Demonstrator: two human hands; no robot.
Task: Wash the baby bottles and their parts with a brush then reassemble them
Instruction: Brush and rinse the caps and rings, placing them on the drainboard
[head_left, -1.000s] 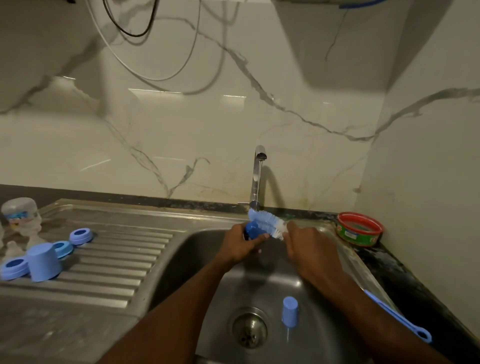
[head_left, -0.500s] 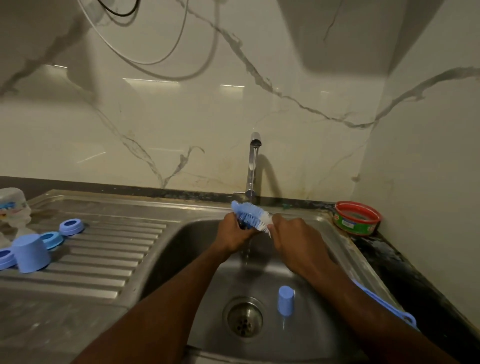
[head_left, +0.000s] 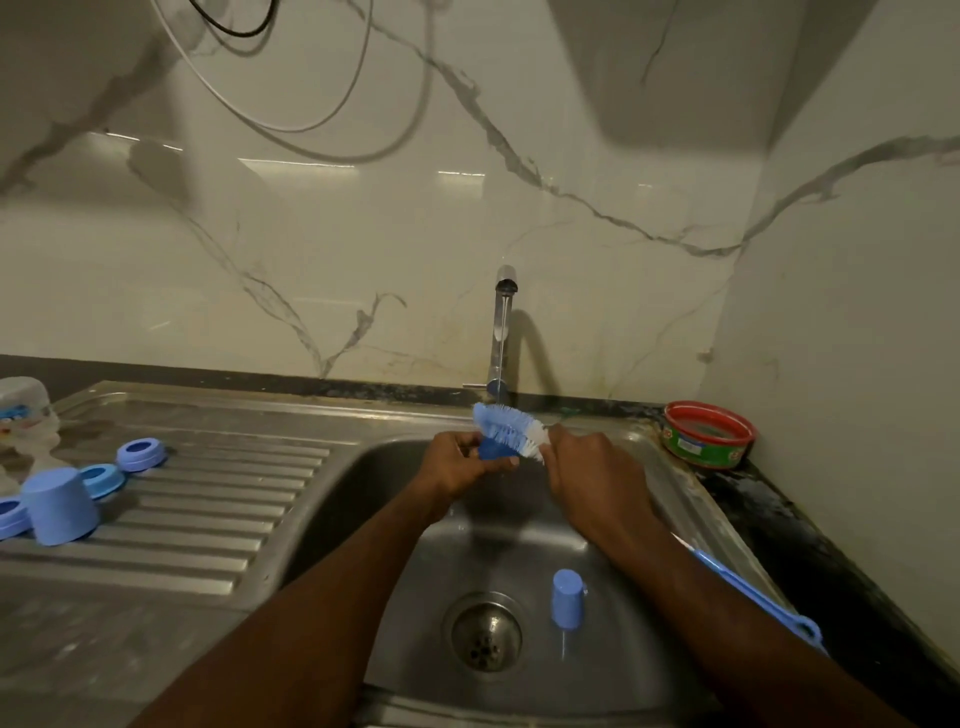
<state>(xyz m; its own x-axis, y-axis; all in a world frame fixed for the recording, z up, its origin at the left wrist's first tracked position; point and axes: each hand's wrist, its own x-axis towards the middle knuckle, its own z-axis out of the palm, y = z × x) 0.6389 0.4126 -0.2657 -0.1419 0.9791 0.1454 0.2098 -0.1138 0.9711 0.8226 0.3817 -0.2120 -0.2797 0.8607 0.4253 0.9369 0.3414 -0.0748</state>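
Over the steel sink (head_left: 670, 483), under the running tap (head_left: 503, 332), my left hand (head_left: 460, 467) grips a small dark-blue bottle part (head_left: 493, 449). My right hand (head_left: 592, 470) holds the bottle brush; its blue and white bristle head (head_left: 511, 428) lies against that part, and the long blue handle (head_left: 753, 597) runs back under my right forearm. A light-blue cap (head_left: 567, 598) stands in the basin beside the drain (head_left: 485, 631). On the drainboard at the left lie a blue cap (head_left: 60, 504), blue rings (head_left: 141, 454) and a clear bottle (head_left: 23, 410).
A red and green round tub (head_left: 709, 434) sits on the dark counter at the back right corner. Marble-look walls close in behind and to the right. Cables (head_left: 311, 119) hang on the back wall above the drainboard.
The brush head has shifted slightly against the blue part between frames, and the part now shows more under my left thumb. My view has tilted a little; the hands stay under the tap.
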